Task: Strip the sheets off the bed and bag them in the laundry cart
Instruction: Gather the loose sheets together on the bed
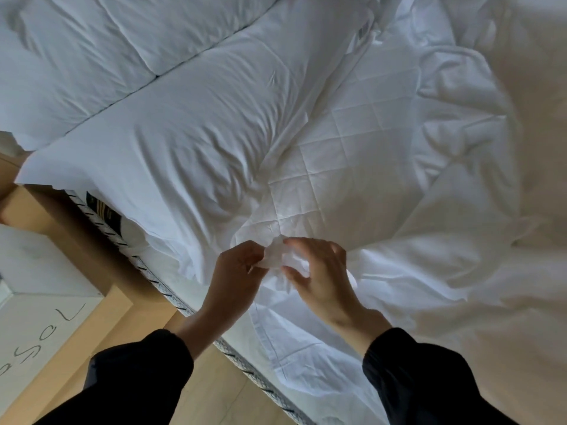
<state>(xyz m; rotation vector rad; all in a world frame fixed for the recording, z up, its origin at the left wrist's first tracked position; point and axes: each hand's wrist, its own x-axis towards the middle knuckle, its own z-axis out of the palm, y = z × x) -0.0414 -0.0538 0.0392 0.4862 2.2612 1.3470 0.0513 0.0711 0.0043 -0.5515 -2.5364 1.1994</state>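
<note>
Left hand [236,271]: fingers curled, pinching the left side of a bunched-up bit of sheet [276,256].
Right hand [320,279]: fingers half open, thumb and fingertips loosely round the right side of the same bunch.
Where the sheet is: the bunch sits right between both hands and touches both. The rest spreads to the right of the right hand and back over the mattress edge [159,286].
Past the fingertips: the bare quilted mattress pad [337,167].
Up and left of the left hand: a pillow [171,142].
Far right of the right hand: a crumpled duvet [460,148].
Nearer hand: both are equally close, but most loose cloth lies on the right hand's side.
Next, I think: pull the bunch toward the body.
Laundry cart: not in view.
</note>
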